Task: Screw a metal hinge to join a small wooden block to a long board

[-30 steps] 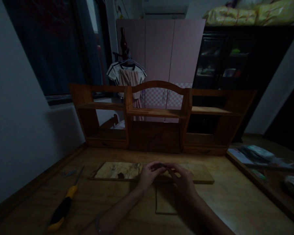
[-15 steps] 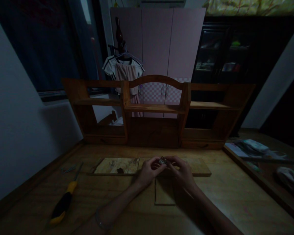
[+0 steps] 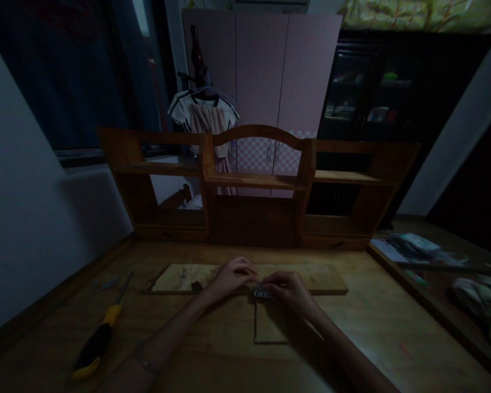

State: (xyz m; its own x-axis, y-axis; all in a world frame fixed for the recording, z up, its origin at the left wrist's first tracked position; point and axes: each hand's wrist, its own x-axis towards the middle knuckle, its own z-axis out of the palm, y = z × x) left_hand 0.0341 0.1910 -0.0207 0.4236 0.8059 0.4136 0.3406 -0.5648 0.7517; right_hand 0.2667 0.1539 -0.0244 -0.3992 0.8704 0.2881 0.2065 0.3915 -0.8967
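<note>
A small metal hinge (image 3: 262, 294) with screw holes lies where the long wooden board (image 3: 323, 278) meets a short wooden piece (image 3: 271, 323). My right hand (image 3: 291, 293) pinches the hinge from the right with thumb and forefinger. From the left, my left hand (image 3: 232, 279) has its fingers bent and its fingertips at the hinge's far left edge. The fingertips partly hide the upper part of the hinge. Bark-like dark marks show on the long board's left end, and the short piece sits at a right angle to its near edge.
A yellow and black screwdriver (image 3: 96, 344) lies on the table (image 3: 196, 357) at left, with small metal bits (image 3: 108, 283) beyond it. A wooden shelf unit (image 3: 253, 180) stands along the back. Past the raised right edge are papers and bags (image 3: 415, 246).
The hinge has come down from between my raised fingers to the joint of the two boards. Both hands have lowered with it, and my left hand has shifted slightly left.
</note>
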